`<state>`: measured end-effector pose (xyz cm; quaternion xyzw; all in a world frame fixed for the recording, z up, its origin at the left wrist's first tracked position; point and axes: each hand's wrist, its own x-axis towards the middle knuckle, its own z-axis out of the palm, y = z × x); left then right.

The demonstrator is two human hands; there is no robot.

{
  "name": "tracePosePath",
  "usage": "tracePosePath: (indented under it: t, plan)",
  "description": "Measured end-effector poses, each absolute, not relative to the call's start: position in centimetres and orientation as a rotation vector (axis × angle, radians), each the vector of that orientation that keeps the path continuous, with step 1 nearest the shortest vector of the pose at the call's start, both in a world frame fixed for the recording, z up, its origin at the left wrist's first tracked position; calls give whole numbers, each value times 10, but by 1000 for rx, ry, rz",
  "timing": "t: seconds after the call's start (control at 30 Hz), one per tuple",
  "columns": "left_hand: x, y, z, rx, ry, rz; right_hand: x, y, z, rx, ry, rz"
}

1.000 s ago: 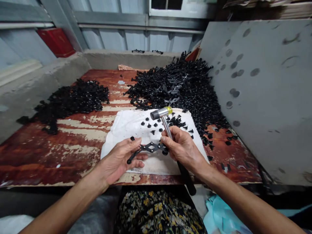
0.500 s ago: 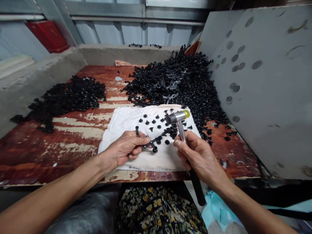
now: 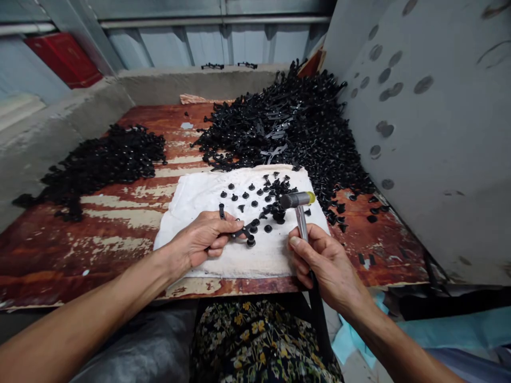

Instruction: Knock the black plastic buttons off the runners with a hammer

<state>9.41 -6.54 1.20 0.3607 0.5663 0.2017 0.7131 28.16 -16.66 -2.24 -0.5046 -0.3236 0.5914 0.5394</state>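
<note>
My left hand point(image 3: 207, 236) pinches a black branched plastic part point(image 3: 243, 231) between thumb and fingers, low over a folded white cloth point(image 3: 191, 199). One arm of the part sticks up, and a round flanged end points toward me. In my right hand point(image 3: 319, 258) is a small mallet point(image 3: 297, 200), gripped at the neck of its metal shaft. Its head has a grey face on the left and a yellow one on the right; the black handle hangs down past the table edge. Several small black plugs point(image 3: 254, 204) with round flanges stand or lie on the cloth between my hands.
A large heap of black parts point(image 3: 279, 122) covers the back right of the worn red table point(image 3: 115, 223). At the left lies a smaller heap point(image 3: 115, 157). A grey spotted panel point(image 3: 419, 138) rises on the right, and a low concrete ledge point(image 3: 159, 85) runs behind.
The mallet head has tilted and sunk a little toward the cloth. My left hand keeps the same part in nearly the same place. The whole view has shifted slightly.
</note>
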Motion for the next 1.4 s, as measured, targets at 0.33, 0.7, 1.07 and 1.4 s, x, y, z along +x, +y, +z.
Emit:
tracePosePath:
  t: [0.33, 0.7, 1.07, 1.4]
  plan:
    - [98, -66, 15, 804, 1263, 449, 281, -167, -22, -1199, -785, 1404]
    - [100, -66, 15, 813, 1281, 445, 282, -168, -22, -1209, -797, 1412]
    - [101, -66, 13, 899, 1338, 447, 283, -169, -23, -1267, -878, 1385]
    - [99, -65, 13, 980, 1353, 402, 295, -172, -7, -1316, -1822, 469]
